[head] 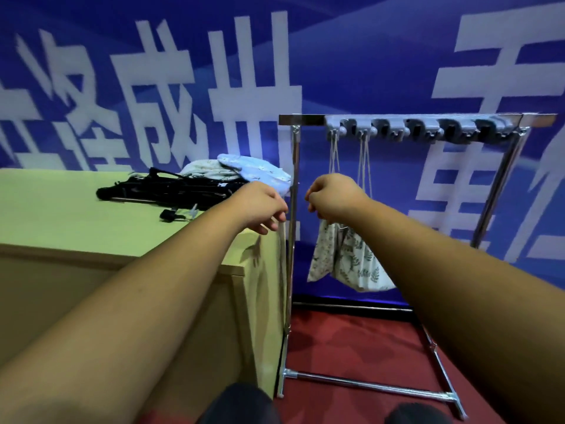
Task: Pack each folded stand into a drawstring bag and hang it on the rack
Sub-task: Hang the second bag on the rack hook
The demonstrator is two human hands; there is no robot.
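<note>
Head view, near to far. At the bottom edge are two dark knees (pixel 241 405) above a red floor (pixel 351 347). Both bare forearms reach forward and converge toward the middle of the view.

The left hand (pixel 263 206) hovers over the far right corner of the table (pixel 61 215). Its fingers are curled downward beside a pale strip at the table edge; whether it pinches anything cannot be told. The right hand (pixel 331 197) is bunched with its fingers curled. It lies directly above the mouths of the hung bags (pixel 351 261) and covers their tops, so it is unclear whether it grips anything.

The rack (pixel 301 119), a chrome frame, stands on the floor just beside the table. Two leaf-printed bags hang from it, touching each other. Their cords (pixel 334 154) run up to the two leftmost of a row of grey hooks (pixel 422 127) under the top bar.

On the far part of the table lie the black stands (pixel 171 189), folded and heaped together. Just behind them, touching, is a pile of pale spare bags (pixel 253 169).

Behind everything hangs a blue banner (pixel 367 56) with large white characters.
</note>
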